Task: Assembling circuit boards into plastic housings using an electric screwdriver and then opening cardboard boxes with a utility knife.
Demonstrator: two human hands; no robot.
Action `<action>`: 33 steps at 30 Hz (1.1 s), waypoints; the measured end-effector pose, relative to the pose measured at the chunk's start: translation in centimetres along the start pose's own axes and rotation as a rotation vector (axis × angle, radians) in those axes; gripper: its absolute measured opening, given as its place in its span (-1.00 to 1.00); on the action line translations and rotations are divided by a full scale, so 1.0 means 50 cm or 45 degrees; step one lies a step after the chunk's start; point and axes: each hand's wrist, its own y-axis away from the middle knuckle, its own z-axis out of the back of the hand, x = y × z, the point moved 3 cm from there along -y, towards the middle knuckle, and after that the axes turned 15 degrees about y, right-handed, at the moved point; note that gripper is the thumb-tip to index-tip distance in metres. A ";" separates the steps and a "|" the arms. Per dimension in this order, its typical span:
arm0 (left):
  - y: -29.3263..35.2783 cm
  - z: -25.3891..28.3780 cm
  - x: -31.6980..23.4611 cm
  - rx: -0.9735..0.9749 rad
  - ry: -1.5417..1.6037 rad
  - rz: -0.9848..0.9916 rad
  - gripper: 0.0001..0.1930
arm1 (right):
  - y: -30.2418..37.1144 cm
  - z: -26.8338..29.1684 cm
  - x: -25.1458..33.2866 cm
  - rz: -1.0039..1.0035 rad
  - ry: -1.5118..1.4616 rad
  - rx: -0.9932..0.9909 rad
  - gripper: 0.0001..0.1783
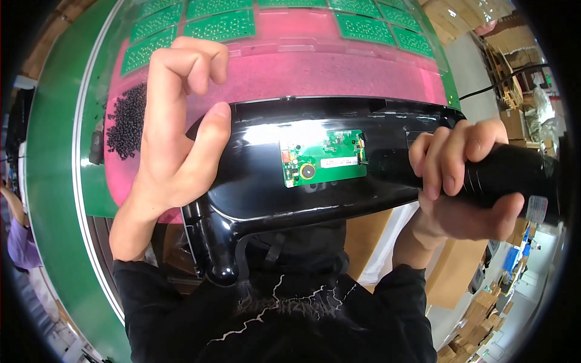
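The left hand (175,139), fingers loose, steadies the black plastic housing (302,181) while the right hand (460,175) grips an electric screwdriver (514,175) beside its green circuit board (325,157).

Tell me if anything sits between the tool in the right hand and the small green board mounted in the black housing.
Nothing visible does. The right hand grips the black tool, and only bare glossy black housing lies between it and the small green board. The tool's tip is hidden behind the fingers. The left hand steadies the housing's far end.
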 end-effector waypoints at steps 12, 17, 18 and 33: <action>-0.008 -0.012 -0.001 0.185 -0.449 0.150 -0.76 | -0.010 -0.014 -0.011 0.084 0.087 0.101 -0.37; 0.002 -0.005 0.004 0.215 -0.532 0.236 -0.75 | -0.013 -0.024 -0.023 0.132 0.050 0.238 -0.35; 0.004 -0.006 0.005 0.245 -0.545 0.283 -0.75 | -0.010 -0.025 -0.020 0.150 0.059 0.248 -0.34; 0.003 -0.070 -0.022 0.467 -0.361 0.438 -0.87 | 0.025 0.133 0.055 -0.175 -0.373 -0.514 -0.48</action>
